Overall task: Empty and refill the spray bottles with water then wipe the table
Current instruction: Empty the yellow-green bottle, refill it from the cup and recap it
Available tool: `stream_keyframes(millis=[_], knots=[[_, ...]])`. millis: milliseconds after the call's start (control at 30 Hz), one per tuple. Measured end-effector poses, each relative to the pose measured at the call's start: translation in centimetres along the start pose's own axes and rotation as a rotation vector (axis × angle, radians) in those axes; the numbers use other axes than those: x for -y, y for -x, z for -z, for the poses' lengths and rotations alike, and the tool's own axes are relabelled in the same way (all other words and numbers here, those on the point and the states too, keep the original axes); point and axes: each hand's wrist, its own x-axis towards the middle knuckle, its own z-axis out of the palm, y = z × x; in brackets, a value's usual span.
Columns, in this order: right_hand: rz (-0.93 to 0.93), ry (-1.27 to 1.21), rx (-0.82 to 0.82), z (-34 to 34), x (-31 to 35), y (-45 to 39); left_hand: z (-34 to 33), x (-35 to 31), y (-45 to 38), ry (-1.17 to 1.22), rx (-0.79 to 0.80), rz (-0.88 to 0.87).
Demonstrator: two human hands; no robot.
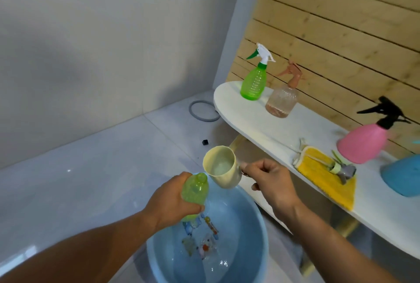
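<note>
2 hands over the blue basin [254,232] — left hand [172,200] wrapped round the capless green bottle [195,189], right hand [270,182] pinching the cream cup [221,166] by its handle, tilted at the bottle's mouth.

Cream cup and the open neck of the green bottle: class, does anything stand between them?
Nothing visible does. The cream cup in the right hand tilts just beside the uncapped green bottle, held by the left hand.
</note>
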Motion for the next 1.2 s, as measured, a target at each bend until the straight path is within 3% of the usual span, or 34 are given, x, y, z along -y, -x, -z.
stream_keyframes(millis=[367, 1200], knots=[[0.28, 0.176, -0.023, 1.7, 5.6, 2.2, 1.0, -2.5, 0.1, -0.033, 0.004, -0.019], [0.504, 0.506, -0.106, 3.3, 8.4, 4.2, 0.4, -3.9, -0.1, -0.061, 0.021, -0.042]])
